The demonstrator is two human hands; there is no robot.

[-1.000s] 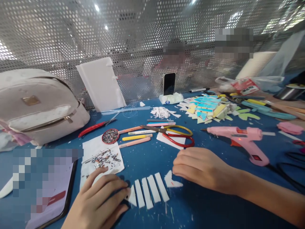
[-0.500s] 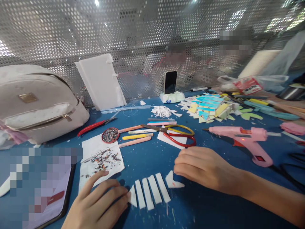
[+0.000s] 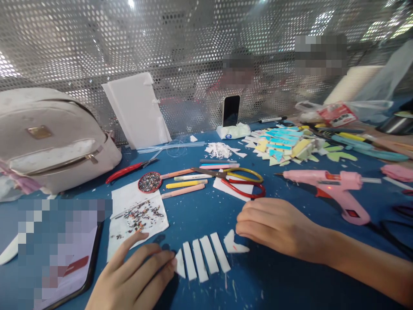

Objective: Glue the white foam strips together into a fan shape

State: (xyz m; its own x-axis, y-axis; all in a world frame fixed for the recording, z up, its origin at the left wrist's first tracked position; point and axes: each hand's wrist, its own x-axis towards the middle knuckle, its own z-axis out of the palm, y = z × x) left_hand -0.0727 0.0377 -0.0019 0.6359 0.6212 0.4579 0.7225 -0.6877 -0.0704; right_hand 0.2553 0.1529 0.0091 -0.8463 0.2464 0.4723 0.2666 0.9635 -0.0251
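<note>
Several white foam strips point(image 3: 202, 257) lie side by side on the blue table point(image 3: 200, 215) near its front edge. My left hand point(image 3: 135, 277) lies flat beside them, fingers stretched out, fingertips touching the leftmost strip point(image 3: 180, 263). A curved white offcut point(image 3: 233, 243) sits right of the row. My right hand point(image 3: 274, 227) rests on the table just above that offcut, fingers curled down with the tips against it; whether anything is pinched is hidden.
Scissors point(image 3: 238, 181), pastel pens point(image 3: 185, 185), red pliers point(image 3: 127, 171) and a sequin dish point(image 3: 149, 182) lie behind the hands. A pink glue gun point(image 3: 332, 189) sits right, a beige backpack point(image 3: 51, 142) left, a tablet point(image 3: 61, 262) front left. People sit behind the perforated screen point(image 3: 193, 51).
Almost nothing moves. My left fingertips slid slightly right along the leftmost strip; the right hand stays in place.
</note>
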